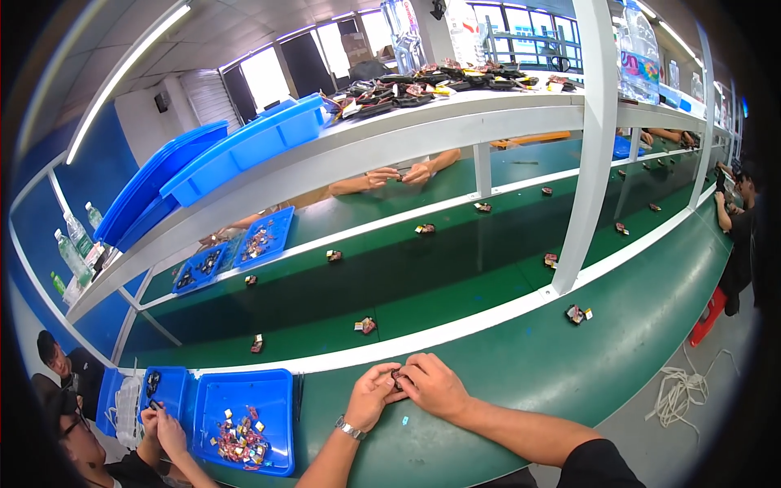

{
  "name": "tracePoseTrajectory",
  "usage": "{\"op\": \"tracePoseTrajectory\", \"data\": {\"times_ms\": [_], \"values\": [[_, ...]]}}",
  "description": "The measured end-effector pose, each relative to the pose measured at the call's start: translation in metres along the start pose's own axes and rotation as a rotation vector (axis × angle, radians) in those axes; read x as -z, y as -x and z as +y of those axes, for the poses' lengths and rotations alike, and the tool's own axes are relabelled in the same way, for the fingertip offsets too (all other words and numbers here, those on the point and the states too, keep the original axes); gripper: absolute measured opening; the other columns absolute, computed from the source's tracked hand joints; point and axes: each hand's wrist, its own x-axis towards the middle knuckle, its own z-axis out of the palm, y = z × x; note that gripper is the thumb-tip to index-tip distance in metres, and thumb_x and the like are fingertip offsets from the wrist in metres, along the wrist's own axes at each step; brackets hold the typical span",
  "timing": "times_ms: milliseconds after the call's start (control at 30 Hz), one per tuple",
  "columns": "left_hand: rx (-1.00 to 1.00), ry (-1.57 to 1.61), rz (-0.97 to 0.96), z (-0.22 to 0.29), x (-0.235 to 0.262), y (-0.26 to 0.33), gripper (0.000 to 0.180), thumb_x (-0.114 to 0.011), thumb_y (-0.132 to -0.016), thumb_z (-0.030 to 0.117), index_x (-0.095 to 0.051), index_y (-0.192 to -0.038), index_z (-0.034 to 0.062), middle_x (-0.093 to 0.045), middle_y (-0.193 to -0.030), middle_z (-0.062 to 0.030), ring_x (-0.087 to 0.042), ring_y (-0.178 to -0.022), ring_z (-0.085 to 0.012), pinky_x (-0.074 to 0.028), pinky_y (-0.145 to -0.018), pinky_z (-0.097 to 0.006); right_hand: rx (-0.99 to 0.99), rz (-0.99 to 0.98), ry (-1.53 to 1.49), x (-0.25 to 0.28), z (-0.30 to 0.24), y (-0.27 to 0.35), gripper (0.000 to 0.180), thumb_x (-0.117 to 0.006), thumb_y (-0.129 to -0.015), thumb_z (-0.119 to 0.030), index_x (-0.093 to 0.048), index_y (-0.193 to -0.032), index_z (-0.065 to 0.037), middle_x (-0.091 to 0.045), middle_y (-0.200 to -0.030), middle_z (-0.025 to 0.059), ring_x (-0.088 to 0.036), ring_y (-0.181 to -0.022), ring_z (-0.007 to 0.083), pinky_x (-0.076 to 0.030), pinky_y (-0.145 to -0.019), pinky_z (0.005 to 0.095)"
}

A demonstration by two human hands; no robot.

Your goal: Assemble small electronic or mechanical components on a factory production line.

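Over the green bench [521, 374], my left hand [373, 397] and my right hand [435, 387] meet with fingers pinched together. Between the fingertips is a small dark electronic part [397, 377], mostly covered by them. A watch is on my left wrist. Left of my hands stands a blue tray [286, 423] with a heap of small reddish parts [240, 439] bearing white and yellow pieces. Further right on the bench lies a similar small assembly [578, 314]. A tiny light-blue scrap [405, 420] lies just below my hands.
Beyond a white rail [342, 356], a green conveyor belt [455, 285] carries several small assemblies. A white post [592, 146] supports a shelf [455, 122] with blue trays and dark parts. Another person's hands [163, 427] work at the left; others work across. Coiled white cord [682, 394] lies on the floor.
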Motion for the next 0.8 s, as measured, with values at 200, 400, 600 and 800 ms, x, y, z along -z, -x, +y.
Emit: {"op": "tracePoseTrajectory", "data": {"times_ms": [200,400,600,800], "values": [[-0.04,-0.098,0.087,-0.003,-0.005,0.0,0.025,-0.052,-0.098,0.003,-0.052,-0.122,-0.0023,-0.066,-0.112,-0.0135,-0.066,-0.1,-0.0195,-0.059,-0.084,-0.035,-0.052,0.001,-0.105,-0.001,-0.001,-0.001,0.012,-0.069,-0.081,-0.006,-0.063,-0.091,-0.003,-0.058,-0.097,0.0073,-0.06,-0.084,0.0241,-0.054,-0.068,0.0332],[-0.096,-0.208,0.169,-0.009,-0.008,-0.002,0.02,-0.053,-0.097,0.001,-0.053,-0.117,-0.0028,-0.067,-0.108,-0.0133,-0.067,-0.095,-0.019,-0.062,-0.072,-0.031,-0.285,-0.033,-0.421,0.001,0.001,-0.001,0.015,-0.07,-0.082,-0.004,-0.063,-0.095,-0.001,-0.062,-0.096,0.0101,-0.066,-0.079,0.0207,-0.055,-0.068,0.0296],[-0.123,-0.234,0.106,-0.012,-0.007,-0.004,0.021,-0.052,-0.097,-0.001,-0.053,-0.118,-0.0029,-0.065,-0.111,-0.014,-0.066,-0.098,-0.0192,-0.062,-0.074,-0.031,-0.438,-0.075,-0.479,0.004,0.004,-0.003,0.016,-0.071,-0.082,-0.002,-0.063,-0.096,0.001,-0.064,-0.092,0.0111,-0.068,-0.077,0.0172,-0.056,-0.069,0.0272],[-0.109,-0.252,0.082,-0.01,-0.007,-0.004,0.025,-0.052,-0.096,-0.003,-0.051,-0.12,-0.0033,-0.064,-0.115,-0.0148,-0.065,-0.102,-0.02,-0.061,-0.078,-0.031,-0.422,-0.114,-0.465,0.007,0.005,-0.005,0.017,-0.07,-0.082,-0.003,-0.063,-0.097,0.001,-0.064,-0.092,0.0107,-0.068,-0.078,0.0171,-0.056,-0.071,0.0281]]}}
